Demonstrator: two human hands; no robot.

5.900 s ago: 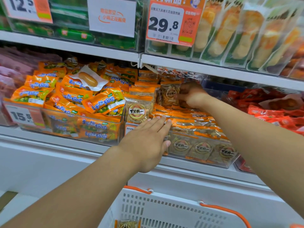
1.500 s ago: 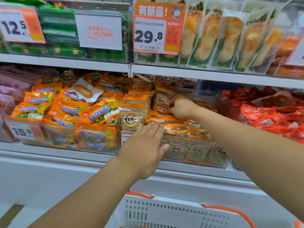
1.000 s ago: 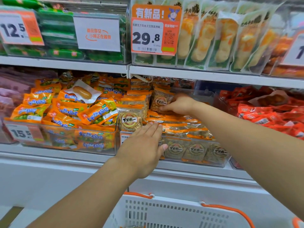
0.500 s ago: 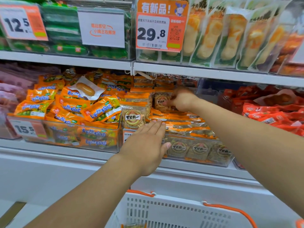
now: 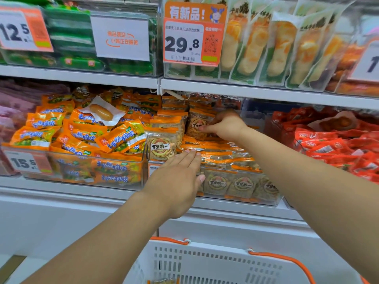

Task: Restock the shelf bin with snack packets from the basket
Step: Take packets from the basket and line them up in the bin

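A clear shelf bin (image 5: 272, 198) on the middle shelf holds several orange-topped snack packets with round brown labels. My right hand (image 5: 224, 125) reaches deep into the bin and pinches an upright snack packet (image 5: 196, 125) at the back of the row. My left hand (image 5: 178, 179) lies flat with straight fingers against the bin's front left corner, fingertips touching the flat-lying packets (image 5: 221, 155). Another upright packet (image 5: 162, 145) stands at the bin's left front. The white basket (image 5: 205, 263) with orange handles sits below; a packet edge (image 5: 164, 281) shows at its bottom.
A clear bin of orange sausage packets (image 5: 86, 138) stands to the left, and red packets (image 5: 338, 144) lie to the right. The upper shelf carries green packs, yellow pouches (image 5: 272, 50) and price tags (image 5: 192, 42). A white shelf ledge (image 5: 71, 193) runs below.
My right hand has kept working on the upright packet at the back of the bin, shifting it slightly. My left hand has stayed flat on the bin's front. The view moved a little.
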